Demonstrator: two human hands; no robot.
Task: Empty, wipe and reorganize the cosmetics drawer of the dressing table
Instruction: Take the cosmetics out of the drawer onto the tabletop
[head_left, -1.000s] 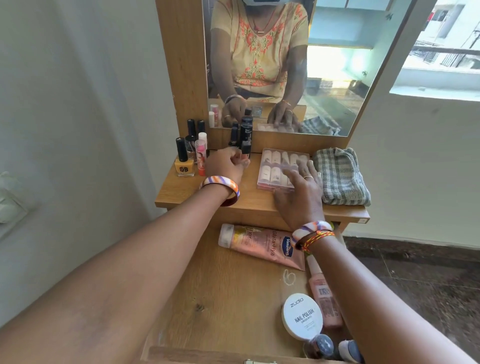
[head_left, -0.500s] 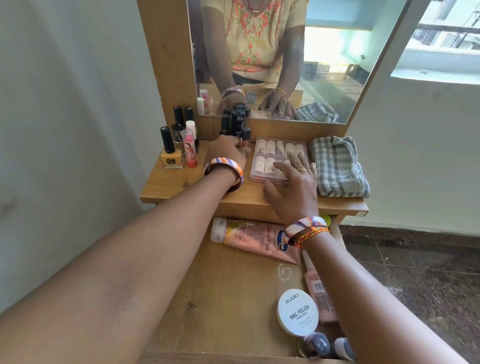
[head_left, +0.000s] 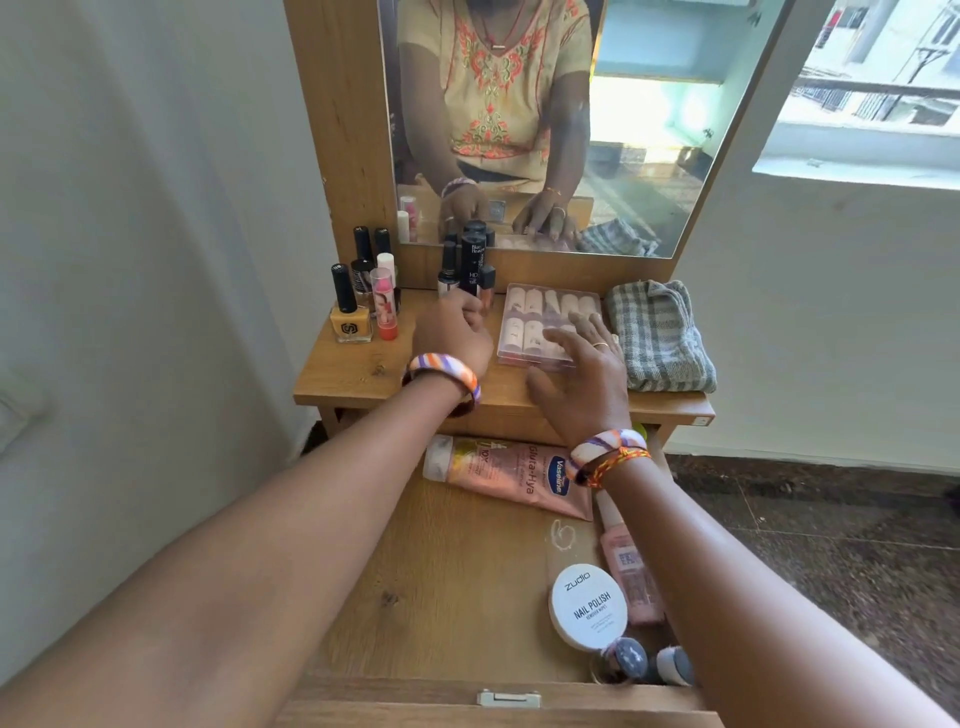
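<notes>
The drawer (head_left: 441, 571) stands open below the dressing table top (head_left: 353, 379). It holds a pink Vaseline tube (head_left: 509, 475), a pink bottle (head_left: 626, 571), a white round nail polish remover tub (head_left: 587, 605) and small containers (head_left: 631, 660) at the front right. My left hand (head_left: 449, 335) is on the top with curled fingers at a small black-capped bottle (head_left: 487, 286) in a cluster of black bottles (head_left: 471, 254). My right hand (head_left: 582, 374) lies flat, fingers spread, on a clear box of nail tips (head_left: 535, 312).
A folded checked cloth (head_left: 657, 338) lies at the top's right end. A yellow nail polish (head_left: 350, 322), a pink lip balm (head_left: 387, 306) and more bottles stand at the left. A white smear (head_left: 563, 535) marks the drawer floor. The mirror (head_left: 649, 130) rises behind.
Both hands stay at the same spots on the table top. Only the view has dipped a little.
</notes>
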